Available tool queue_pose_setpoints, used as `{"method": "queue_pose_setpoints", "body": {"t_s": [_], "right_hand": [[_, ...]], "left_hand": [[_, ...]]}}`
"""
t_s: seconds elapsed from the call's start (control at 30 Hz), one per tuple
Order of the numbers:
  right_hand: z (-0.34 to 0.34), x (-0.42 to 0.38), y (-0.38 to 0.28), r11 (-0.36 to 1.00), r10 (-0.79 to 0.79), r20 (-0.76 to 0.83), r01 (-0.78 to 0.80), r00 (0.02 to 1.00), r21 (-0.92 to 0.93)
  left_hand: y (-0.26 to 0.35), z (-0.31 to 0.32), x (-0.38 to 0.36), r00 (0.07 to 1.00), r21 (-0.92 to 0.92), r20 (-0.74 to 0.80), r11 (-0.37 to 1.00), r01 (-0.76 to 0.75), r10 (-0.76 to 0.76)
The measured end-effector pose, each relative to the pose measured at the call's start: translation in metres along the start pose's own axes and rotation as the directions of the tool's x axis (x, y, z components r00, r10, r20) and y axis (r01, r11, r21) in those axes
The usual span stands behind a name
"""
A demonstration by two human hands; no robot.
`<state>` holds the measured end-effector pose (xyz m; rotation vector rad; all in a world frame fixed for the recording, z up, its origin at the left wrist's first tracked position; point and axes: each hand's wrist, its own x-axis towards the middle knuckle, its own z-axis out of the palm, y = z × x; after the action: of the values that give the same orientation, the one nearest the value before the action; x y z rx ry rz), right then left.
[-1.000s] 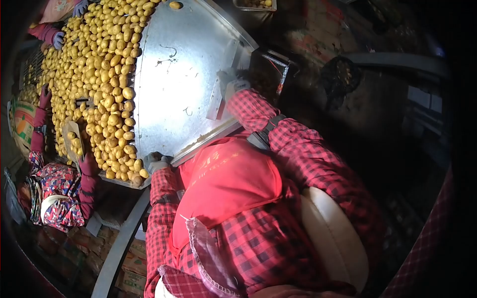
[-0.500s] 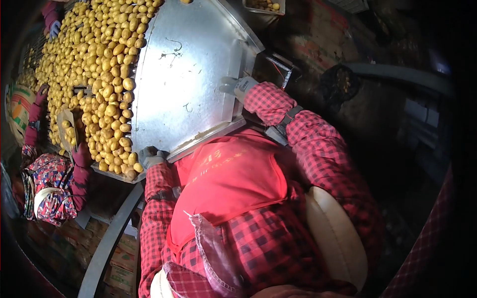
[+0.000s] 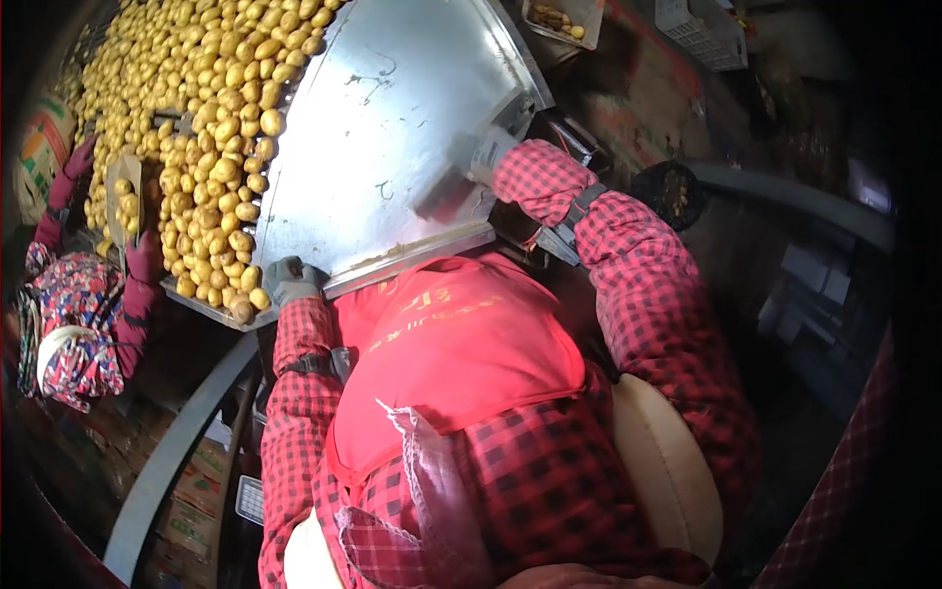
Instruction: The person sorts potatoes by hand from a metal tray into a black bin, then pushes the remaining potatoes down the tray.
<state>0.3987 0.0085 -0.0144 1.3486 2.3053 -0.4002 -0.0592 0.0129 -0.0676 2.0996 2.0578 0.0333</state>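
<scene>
My right hand (image 3: 481,155), in a pale glove and blurred by motion, is closed on a metal plate (image 3: 446,194) at the right end of the shiny metal table (image 3: 343,147). The plate is smeared too and lies at a slant over the sheet metal. My left hand (image 3: 292,280), in a grey glove, has its fingers bent over the table's near edge. Close beside it on the left is the border of a thick spread of yellow potatoes (image 3: 211,157).
At the left, a person in a patterned garment (image 3: 83,324) reaches to the potatoes, near a scoop-like holder (image 3: 125,201) with potatoes. A tray (image 3: 564,22), a white crate (image 3: 702,34) and a dark bag (image 3: 667,193) lie beyond the table. A curved metal bar (image 3: 182,442) runs below left.
The metal plate at the table's right end has shifted and tilted with my right hand. My left hand stays at the edge. The view has turned slightly.
</scene>
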Motion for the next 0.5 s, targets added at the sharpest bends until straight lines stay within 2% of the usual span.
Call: {"method": "queue_pose_setpoints", "body": {"t_s": [0.1,0.27,0.37,0.4,0.5], "right_hand": [[0.016,0.027,0.007,0.997,-0.010,-0.113,0.018,0.994,0.070],[0.062,0.043,0.013,0.991,-0.043,-0.017,0.045,0.999,0.128],[0.099,0.049,0.015,0.987,-0.060,0.006,0.059,0.998,0.150],[0.103,0.050,0.016,0.987,-0.064,0.006,0.062,0.998,0.147],[0.036,0.014,0.010,0.987,-0.063,-0.042,0.069,0.997,0.145]], "left_hand": [[-0.005,0.007,-0.002,0.999,-0.067,-0.048,0.998,0.003,-0.006],[-0.007,0.008,-0.001,0.994,-0.072,-0.082,0.994,-0.082,0.076],[-0.006,0.011,-0.002,0.994,-0.061,-0.108,0.998,-0.032,0.025],[-0.005,0.010,-0.001,0.997,-0.086,-0.069,0.996,0.015,-0.021],[0.002,0.001,-0.003,0.997,-0.094,-0.072,0.996,-0.011,0.004]]}}
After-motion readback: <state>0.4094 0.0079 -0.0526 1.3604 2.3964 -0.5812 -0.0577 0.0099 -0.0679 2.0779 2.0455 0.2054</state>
